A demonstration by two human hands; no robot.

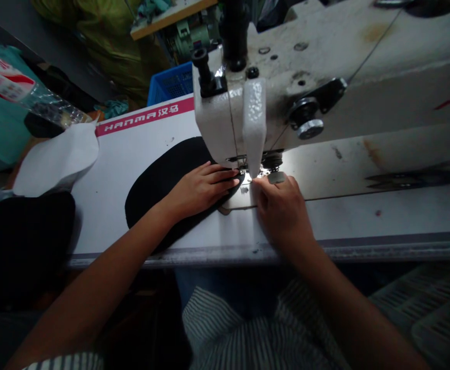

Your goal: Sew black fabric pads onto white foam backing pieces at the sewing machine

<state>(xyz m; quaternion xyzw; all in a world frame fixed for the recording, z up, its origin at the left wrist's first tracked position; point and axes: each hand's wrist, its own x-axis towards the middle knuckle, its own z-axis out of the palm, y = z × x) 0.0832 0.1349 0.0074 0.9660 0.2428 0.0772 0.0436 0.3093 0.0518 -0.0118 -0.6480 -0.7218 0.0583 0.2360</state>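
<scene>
A black, rounded flat piece of material (159,180) lies on the white sewing table, its right end at the needle area of a sewing machine (225,115). My left hand (201,187) rests flat on this piece, fingers stretched towards the presser foot. Just right of the foot, my right hand (284,213) is closed with curled fingers and thumb and index together at the lit metal plate (244,198). Whatever it may pinch is too small to make out. A pale band (276,178) shows on one of its fingers. The machine's head partly hides the black piece's far end.
Dark thread snips (410,179) lie on the machine bed at right. At left are a white cut piece (58,159), another black piece (24,241) and clear plastic wrapping (51,105). A blue crate (171,85) stands behind the table, whose front edge (217,257) runs near my lap.
</scene>
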